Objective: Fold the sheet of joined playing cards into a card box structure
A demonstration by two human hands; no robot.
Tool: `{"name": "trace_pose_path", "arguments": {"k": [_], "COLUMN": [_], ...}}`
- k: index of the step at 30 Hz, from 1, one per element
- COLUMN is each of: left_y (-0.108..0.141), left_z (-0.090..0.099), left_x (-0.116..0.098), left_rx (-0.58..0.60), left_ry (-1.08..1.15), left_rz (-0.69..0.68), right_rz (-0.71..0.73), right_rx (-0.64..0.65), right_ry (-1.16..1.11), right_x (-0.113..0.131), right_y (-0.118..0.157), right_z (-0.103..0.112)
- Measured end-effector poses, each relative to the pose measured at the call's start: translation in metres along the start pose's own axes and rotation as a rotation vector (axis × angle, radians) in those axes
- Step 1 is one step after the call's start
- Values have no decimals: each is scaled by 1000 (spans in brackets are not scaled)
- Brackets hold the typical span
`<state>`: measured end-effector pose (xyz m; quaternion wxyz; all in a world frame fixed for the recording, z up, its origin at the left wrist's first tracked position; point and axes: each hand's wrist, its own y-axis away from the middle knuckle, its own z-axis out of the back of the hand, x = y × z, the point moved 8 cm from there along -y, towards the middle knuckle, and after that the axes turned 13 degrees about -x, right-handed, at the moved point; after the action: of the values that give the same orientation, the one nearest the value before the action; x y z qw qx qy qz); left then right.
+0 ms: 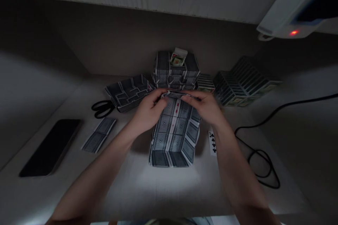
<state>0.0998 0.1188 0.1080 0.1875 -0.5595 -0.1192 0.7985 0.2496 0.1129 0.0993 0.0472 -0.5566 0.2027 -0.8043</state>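
Observation:
Between my hands is a tray-like structure of folded playing cards (173, 133), its patterned backs showing and its near end standing low over the table. My left hand (151, 108) pinches the far left corner, thumb inside and fingers over the edge. On the far right corner, my right hand (204, 105) grips in the same way, fingers closed on the card rim. A finished-looking box of folded cards (176, 68) stands just behind, with a small card packet (179, 57) on top. To the left, an open divided card tray (129, 91) sits near my left hand.
Black-handled scissors (102, 108), two cards (99, 134) and a dark phone (50, 147) lie at left. Stacked card packs (245, 84) stand at back right. A playing card (212, 143) lies beside my right forearm. A black cable (269, 168) loops at right, below a power strip (287, 17).

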Motion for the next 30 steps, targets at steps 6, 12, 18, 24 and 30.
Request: {"name": "trace_pose_path", "arguments": {"k": [6,12,18,24,30], "left_y": [1,4,4,1,2], "left_z": [2,-4,-8,1,17], "left_x": [-12,-10,-8,3,0], "left_rx": [64,182,187,-78,-227], "left_ry": [-13,66,139,26,-32], "left_rz": [-118,-53,-40,-9,-47], "right_rz": [123,129,138,88,40], "right_rx": [-20,23,21,-29,-106], "right_ry": [54,33,0,36,112], "right_x": [14,18,18,9,-2], "right_y": [2,3,3,1,-1], "right_z": [2,0,1,0,8]}}
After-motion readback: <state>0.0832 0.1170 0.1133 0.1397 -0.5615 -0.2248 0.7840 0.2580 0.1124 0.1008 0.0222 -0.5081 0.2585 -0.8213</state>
